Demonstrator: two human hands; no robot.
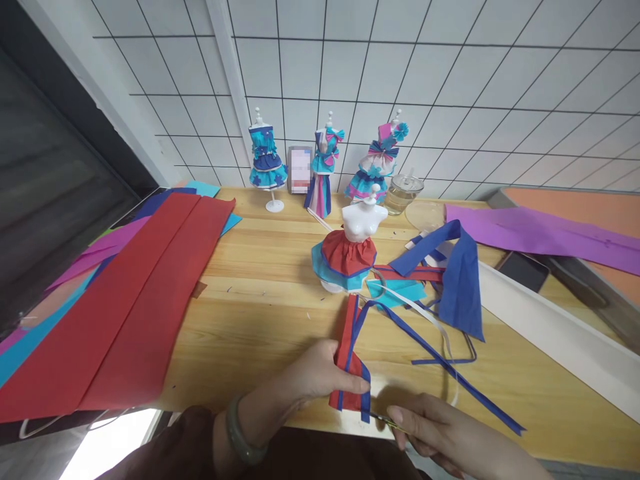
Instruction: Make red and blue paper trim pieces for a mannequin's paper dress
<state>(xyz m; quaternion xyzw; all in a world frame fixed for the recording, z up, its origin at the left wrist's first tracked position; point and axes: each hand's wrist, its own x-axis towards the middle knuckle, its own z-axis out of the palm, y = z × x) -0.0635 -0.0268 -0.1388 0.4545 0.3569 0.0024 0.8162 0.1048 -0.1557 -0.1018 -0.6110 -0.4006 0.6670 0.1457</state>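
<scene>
My left hand (325, 370), a bangle on its wrist, pinches a red strip with blue edging (350, 347) near the table's front edge. To its right my right hand (430, 427) is closed on a thin dark tool (383, 419), probably scissors, whose tip meets the blue edge at the strip's lower end; the fingers partly hide it. A long blue ribbon (435, 353) runs from the strip down to the right. Beyond my hands stands a white mini mannequin (363, 220) in a red and light-blue skirt (349, 257).
Red sheets (150, 307) over other coloured sheets lie at left. Three dressed mannequins, a phone (301, 170) and a glass cup (403, 193) line the back. Blue pieces (460, 280), a dark phone (523, 270), a white strip (560, 340) and purple sheets (540, 230) are at right.
</scene>
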